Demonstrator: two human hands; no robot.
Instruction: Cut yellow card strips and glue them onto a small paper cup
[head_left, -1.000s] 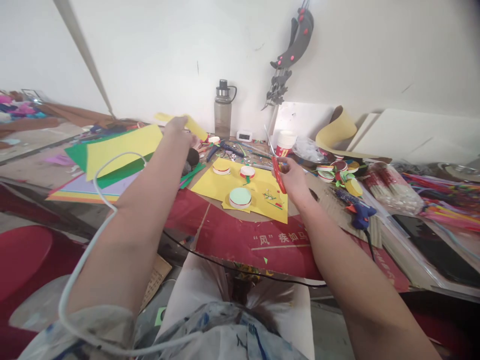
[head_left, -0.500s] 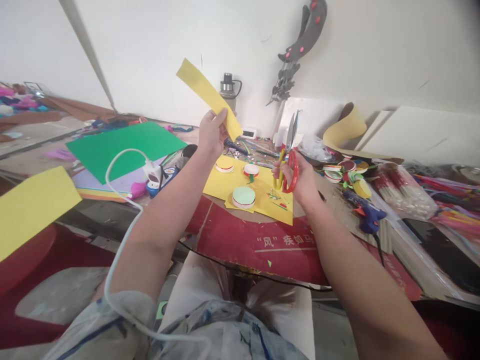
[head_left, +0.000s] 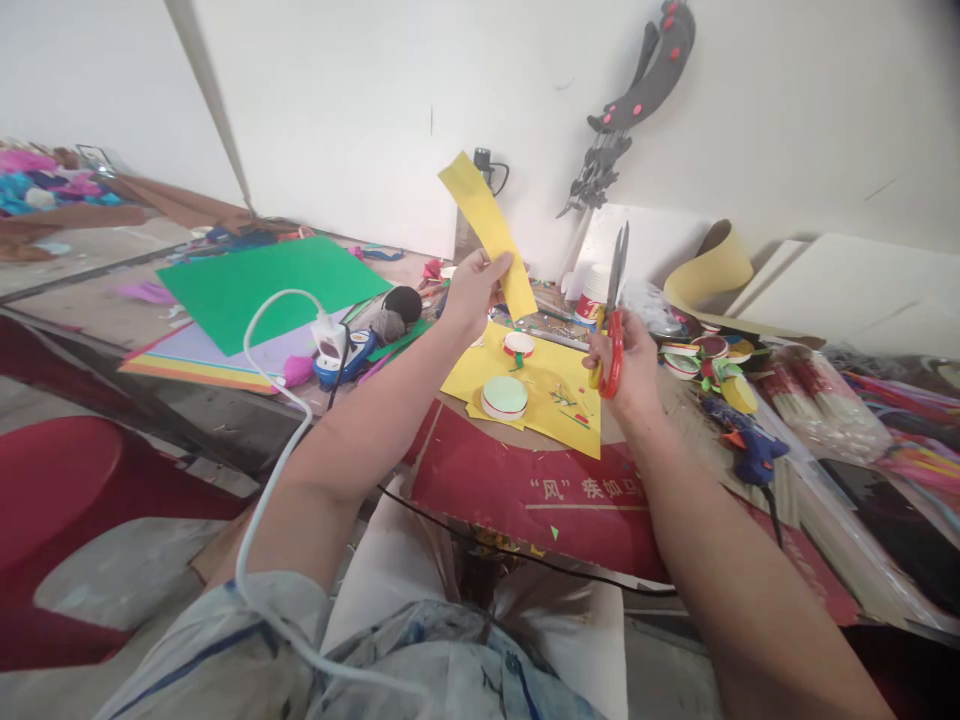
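Note:
Pinched in my left hand is a strip of yellow paper, raised above the table and slanting up to the left. My right hand grips scissors with red and yellow handles; their blades point upward and look nearly closed, apart from the strip. Below both hands lies a yellow sheet with small coloured scraps. On it rest a round pale-green disc with a white rim and a smaller red-and-white round piece with a green tab.
A green sheet covers other coloured paper at left, beside a power strip with a white cable. At right are a blue glue gun, a phone and bagged sticks. A red stool stands at lower left.
My left hand has moved right and down with the yellow strip, closer to the scissors. The large yellow sheet at the far left is gone from view. The view has shifted slightly left.

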